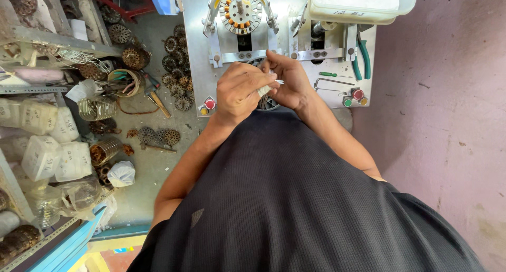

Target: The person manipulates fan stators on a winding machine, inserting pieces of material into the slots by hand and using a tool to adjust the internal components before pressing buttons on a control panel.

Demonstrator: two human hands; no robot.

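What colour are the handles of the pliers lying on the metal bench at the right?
Green handles on the pliers, resting on the metal bench; the head view shows them.

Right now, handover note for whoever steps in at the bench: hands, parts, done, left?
Left hand and right hand are together over the metal machine plate, both pinching a small white strip.
A round wound motor core sits in the left fixture, above the hands.
Green pliers and a green screwdriver lie at right.
Spare cores are piled left of the plate.
Done and left: cannot tell from this view.
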